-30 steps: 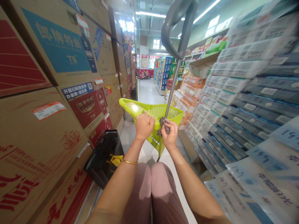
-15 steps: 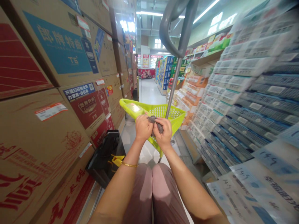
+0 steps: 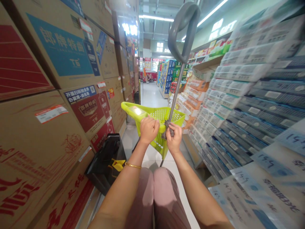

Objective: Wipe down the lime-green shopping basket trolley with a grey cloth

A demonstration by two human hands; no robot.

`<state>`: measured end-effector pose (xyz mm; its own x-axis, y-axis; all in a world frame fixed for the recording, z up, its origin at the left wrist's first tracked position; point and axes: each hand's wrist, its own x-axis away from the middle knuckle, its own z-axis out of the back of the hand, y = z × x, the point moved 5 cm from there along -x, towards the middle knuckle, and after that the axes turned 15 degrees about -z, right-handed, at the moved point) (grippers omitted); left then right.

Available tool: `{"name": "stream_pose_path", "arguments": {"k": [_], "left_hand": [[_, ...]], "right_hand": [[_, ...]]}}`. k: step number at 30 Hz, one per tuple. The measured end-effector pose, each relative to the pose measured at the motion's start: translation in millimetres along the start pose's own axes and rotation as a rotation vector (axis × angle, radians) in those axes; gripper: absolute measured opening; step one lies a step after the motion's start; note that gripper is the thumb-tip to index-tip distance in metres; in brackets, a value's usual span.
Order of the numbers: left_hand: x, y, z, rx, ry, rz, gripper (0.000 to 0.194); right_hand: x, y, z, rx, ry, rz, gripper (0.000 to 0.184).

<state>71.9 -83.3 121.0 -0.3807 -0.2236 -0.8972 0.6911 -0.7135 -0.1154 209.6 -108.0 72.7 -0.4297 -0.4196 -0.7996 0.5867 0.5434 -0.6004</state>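
A yellow-green rolling shopping basket (image 3: 162,114) stands in the aisle before my knees, its long pole (image 3: 175,90) rising to a grey loop handle (image 3: 172,41). My left hand (image 3: 149,128) is closed around the basket's near rim. In my right hand (image 3: 174,136), at the rim's right corner by the foot of the pole, is a crumpled dark grey cloth (image 3: 168,129), pinched between thumb and fingers. Part of the cloth bunches out beyond the fingertips and touches the rim.
Stacked cardboard cartons (image 3: 78,117) wall the left side. On the floor beside them is a black bag (image 3: 105,159) with a yellow piece in it. Piled plastic-wrapped packs (image 3: 228,127) line the right. The pale tiled aisle (image 3: 153,92) runs ahead to further shelves.
My hands have moved apart: the right went rightwards along the rim with the cloth, while the left let go of the cloth and holds the rim. The pole and handle look slightly lower.
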Motion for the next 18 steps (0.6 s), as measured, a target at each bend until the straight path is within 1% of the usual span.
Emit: {"name": "stream_pose_path", "arguments": {"k": [2, 5, 7, 9, 12, 14, 18], "left_hand": [[0, 1, -0.6, -0.002, 0.003, 0.009, 0.040], [1, 0, -1.1, -0.002, 0.001, 0.024, 0.038], [2, 0, -0.5, -0.003, 0.002, 0.032, 0.036], [3, 0, 0.9, -0.002, 0.007, 0.036, 0.033], [3, 0, 4.0, 0.003, 0.015, 0.038, 0.032], [2, 0, 5.7, 0.016, 0.017, 0.032, 0.033], [-2, -3, 6.0, 0.077, -0.028, 0.015, 0.037]], "right_hand": [[-1, -5, 1, 0.003, -0.002, -0.043, 0.010], [-1, -24, -3, -0.031, -0.029, -0.074, 0.011], [1, -38, -7, -0.048, -0.056, -0.048, 0.012], [3, -45, -10, -0.056, -0.057, 0.004, 0.012], [6, -42, -10, -0.058, -0.040, 0.101, 0.013], [5, -36, -9, -0.044, -0.059, 0.149, 0.014], [-1, -22, -5, -0.019, -0.106, 0.153, 0.013]]}}
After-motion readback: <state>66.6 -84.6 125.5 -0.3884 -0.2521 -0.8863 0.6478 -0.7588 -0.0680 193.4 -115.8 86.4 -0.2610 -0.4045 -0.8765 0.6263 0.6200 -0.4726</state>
